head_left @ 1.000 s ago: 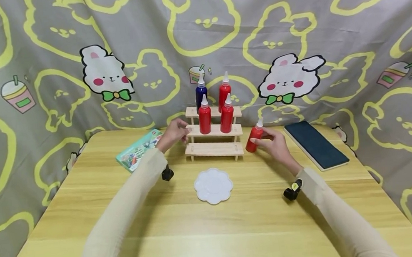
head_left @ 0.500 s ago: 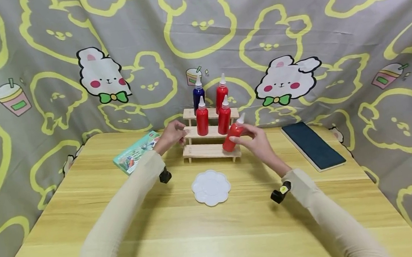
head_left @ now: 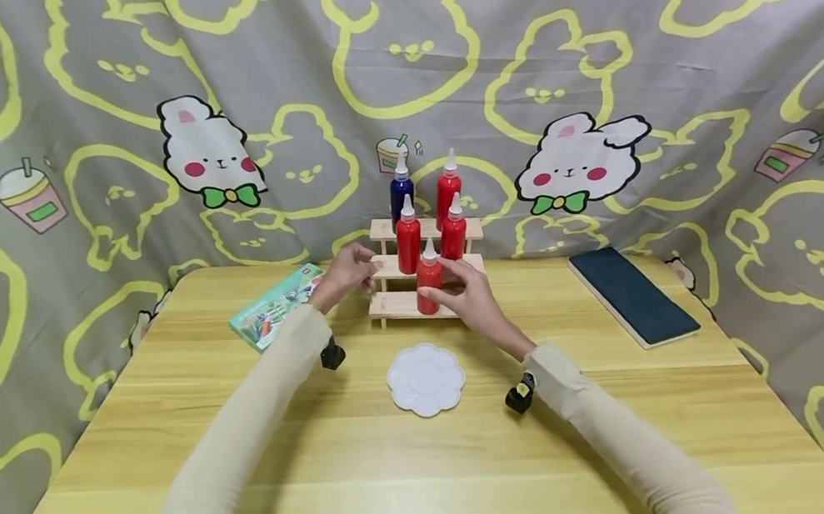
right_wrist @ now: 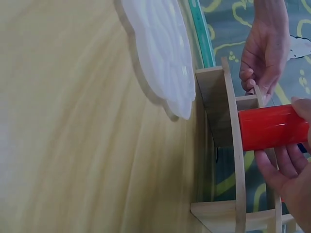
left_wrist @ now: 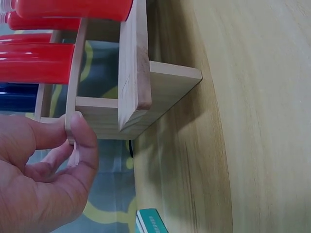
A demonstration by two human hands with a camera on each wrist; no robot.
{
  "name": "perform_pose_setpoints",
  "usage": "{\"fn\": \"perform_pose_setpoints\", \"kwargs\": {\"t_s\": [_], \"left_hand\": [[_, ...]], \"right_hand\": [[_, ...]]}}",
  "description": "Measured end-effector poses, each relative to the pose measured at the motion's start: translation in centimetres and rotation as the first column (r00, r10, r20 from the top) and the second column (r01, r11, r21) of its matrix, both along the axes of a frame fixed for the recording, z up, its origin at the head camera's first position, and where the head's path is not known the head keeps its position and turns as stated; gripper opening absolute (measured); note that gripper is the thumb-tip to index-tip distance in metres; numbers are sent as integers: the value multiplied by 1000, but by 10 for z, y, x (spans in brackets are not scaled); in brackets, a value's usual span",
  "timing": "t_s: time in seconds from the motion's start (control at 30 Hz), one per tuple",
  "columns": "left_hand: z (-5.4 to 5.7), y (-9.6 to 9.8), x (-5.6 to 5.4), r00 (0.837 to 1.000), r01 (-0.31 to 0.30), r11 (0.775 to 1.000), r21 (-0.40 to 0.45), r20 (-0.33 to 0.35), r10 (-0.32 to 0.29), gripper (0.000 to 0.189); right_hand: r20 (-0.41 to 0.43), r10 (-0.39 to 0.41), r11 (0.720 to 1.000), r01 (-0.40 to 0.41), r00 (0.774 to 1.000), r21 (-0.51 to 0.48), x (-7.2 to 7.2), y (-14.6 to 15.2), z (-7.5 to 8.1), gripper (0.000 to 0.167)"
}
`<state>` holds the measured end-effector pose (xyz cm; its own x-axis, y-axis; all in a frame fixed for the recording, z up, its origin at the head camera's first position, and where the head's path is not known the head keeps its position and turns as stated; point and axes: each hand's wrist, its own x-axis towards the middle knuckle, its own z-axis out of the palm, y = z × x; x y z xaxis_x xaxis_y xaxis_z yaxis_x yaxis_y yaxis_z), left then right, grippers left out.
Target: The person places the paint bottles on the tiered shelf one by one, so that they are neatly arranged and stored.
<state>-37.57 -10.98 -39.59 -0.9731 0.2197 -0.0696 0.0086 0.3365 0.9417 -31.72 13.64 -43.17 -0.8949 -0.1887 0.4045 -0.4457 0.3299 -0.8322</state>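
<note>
My right hand (head_left: 478, 300) grips a red squeeze bottle (head_left: 428, 284) with a clear pointed nozzle, upright at the lowest step of a three-step wooden rack (head_left: 389, 303). In the right wrist view the base of this bottle (right_wrist: 272, 127) meets the step board, thumb and fingers on opposite sides. My left hand (head_left: 346, 274) pinches the left end of the middle step; the left wrist view shows thumb and finger (left_wrist: 83, 131) around the board's edge. Two red bottles (head_left: 408, 245) stand on the middle step. Behind them, on the top step, are a dark blue bottle (head_left: 399, 191) and another red one (head_left: 448, 194).
A white flower-shaped palette (head_left: 426, 379) lies in front of the rack. To the left is a flat green box (head_left: 274, 309) with printed pictures, and to the right a dark blue notebook-like slab (head_left: 635, 296). A patterned grey curtain (head_left: 284, 44) hangs behind the table.
My right hand has carried the red bottle leftward from the table right of the rack onto the lowest step, and the bottle has gone from tilted to upright. The left hand keeps its hold.
</note>
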Motion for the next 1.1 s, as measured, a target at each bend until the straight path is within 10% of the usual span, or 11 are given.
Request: {"fn": "perform_pose_setpoints", "kwargs": {"t_s": [0.9, 1.1], "left_hand": [[-3, 10, 0, 1000, 3, 1000, 5, -6, -3, 38], [0, 13, -2, 990, -96, 995, -13, -109, 94, 45]], "right_hand": [[30, -25, 999, 23, 999, 37, 4, 2, 1, 60], [41, -35, 995, 31, 999, 94, -1, 13, 12, 59]]}}
